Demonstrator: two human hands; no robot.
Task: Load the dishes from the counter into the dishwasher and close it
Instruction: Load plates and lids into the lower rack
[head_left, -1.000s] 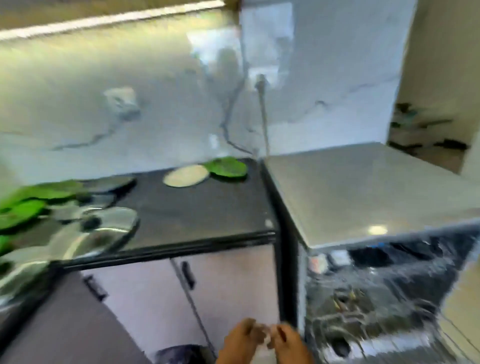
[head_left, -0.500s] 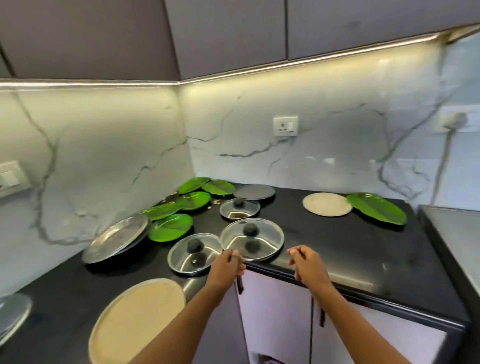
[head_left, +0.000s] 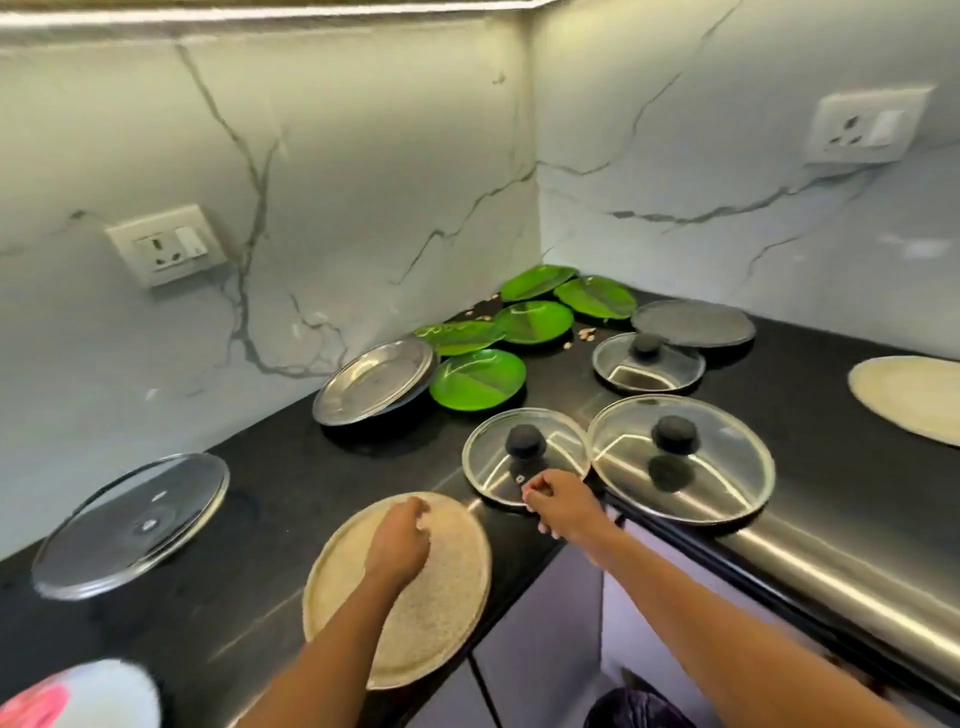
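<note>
A round beige plate (head_left: 441, 623) lies at the counter's near edge. My left hand (head_left: 400, 540) hovers over or rests on it with loosely curled fingers and holds nothing. My right hand (head_left: 563, 506) is at the near rim of a small glass lid with a black knob (head_left: 498, 452). Its thumb lies on top of the rim and its fingers curl under it. A bigger glass lid (head_left: 727, 467) lies just to the right, and a third lid (head_left: 670, 371) lies behind. A steel plate (head_left: 374, 382) and several green plates (head_left: 478, 379) fill the corner. The dishwasher is out of view.
A large flat glass lid (head_left: 130, 525) sits at the left, and a white and pink object (head_left: 78, 696) at the bottom left. A dark round plate (head_left: 693, 322) and another beige plate (head_left: 909, 395) lie to the right. Crumbs (head_left: 587, 335) are scattered by the green plates. Marble walls close off the corner.
The view swung from the open dishwasher to the counter corner. Both hands moved forward, the left over the beige plate and the right to the small glass lid's rim.
</note>
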